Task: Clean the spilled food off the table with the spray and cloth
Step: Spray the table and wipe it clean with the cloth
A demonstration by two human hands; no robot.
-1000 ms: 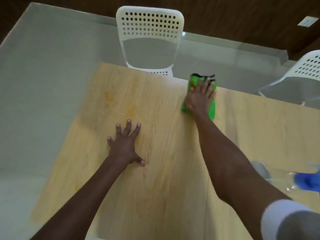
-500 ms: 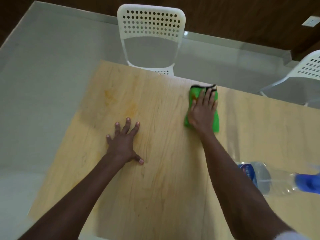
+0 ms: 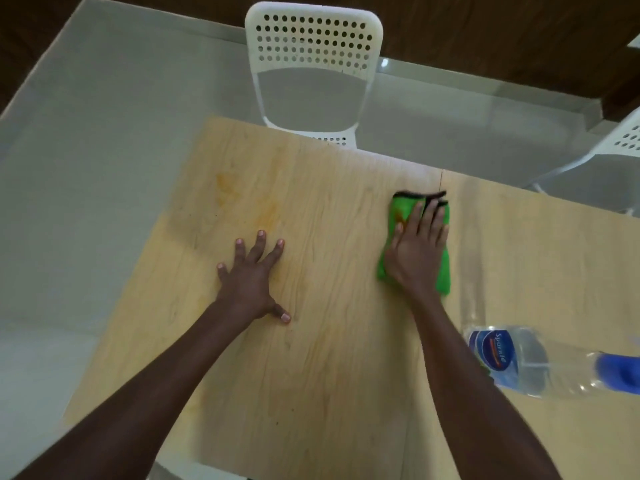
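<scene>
The right hand (image 3: 417, 252) lies flat with straight fingers pressing down on the cloth (image 3: 401, 211), which sits toward the far edge of the counter (image 3: 329, 375), a little right of its middle. The cloth is bright green, soft and folded into a thick pad, with a black trim along its far end and an orange smear on the part showing beside the fingers. The left hand (image 3: 251, 278) rests palm down on the bare wood, fingers spread wide, thumb out to the side. Beyond it, toward the far left corner, faint orange stains (image 3: 242, 202) mark the pale wood-grain surface. By the right edge lies a clear plastic spray bottle (image 3: 540, 365) with a blue label and blue top. A white perforated chair (image 3: 313, 39) stands at the far edge.
</scene>
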